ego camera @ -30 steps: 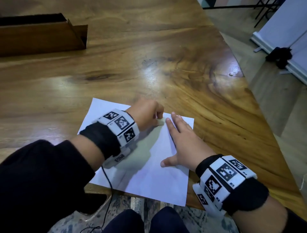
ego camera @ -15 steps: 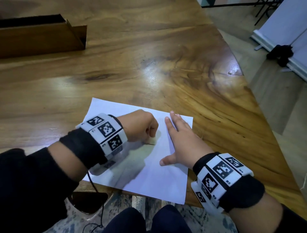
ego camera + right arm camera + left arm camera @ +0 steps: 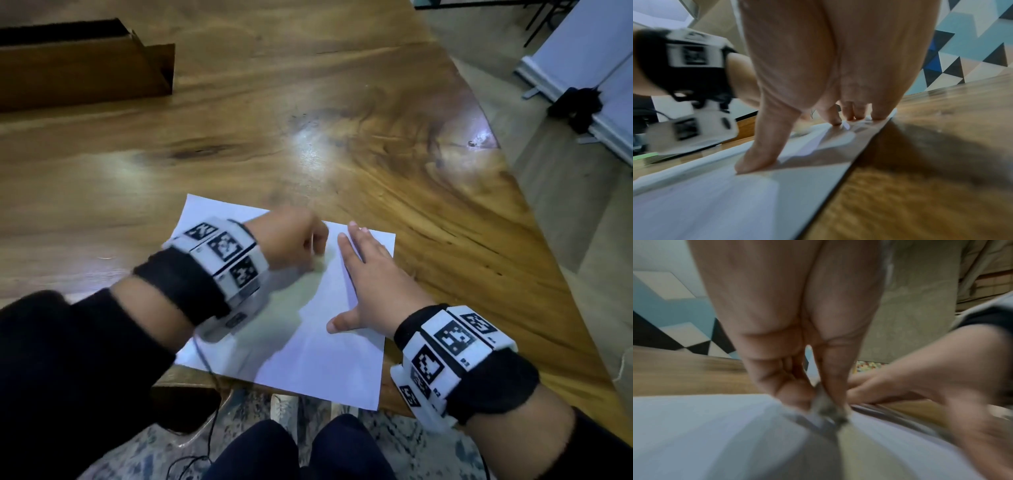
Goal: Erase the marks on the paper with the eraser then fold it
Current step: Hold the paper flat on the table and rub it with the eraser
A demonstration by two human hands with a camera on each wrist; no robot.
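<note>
A white sheet of paper (image 3: 318, 356) lies on the wooden table (image 3: 274, 144) near its front edge. My left hand (image 3: 294, 240) is curled into a fist over the sheet's upper middle and pinches a small pale eraser (image 3: 320, 265), whose smudged tip (image 3: 828, 408) touches the paper (image 3: 705, 434). The left hand is motion-blurred. My right hand (image 3: 370, 284) lies flat on the sheet's right part, fingers straight and thumb spread (image 3: 756, 155), pressing the paper (image 3: 715, 203) down. I can make out no marks on the sheet.
A wooden box (image 3: 82, 65) stands at the table's back left. The table's right edge (image 3: 548, 240) runs diagonally close to my right hand, with floor beyond. A cable (image 3: 205, 370) hangs from my left wrist band over the front edge.
My left hand with the eraser slid toward me on the paper, then away again and slightly right. The right hand stayed flat in place.
</note>
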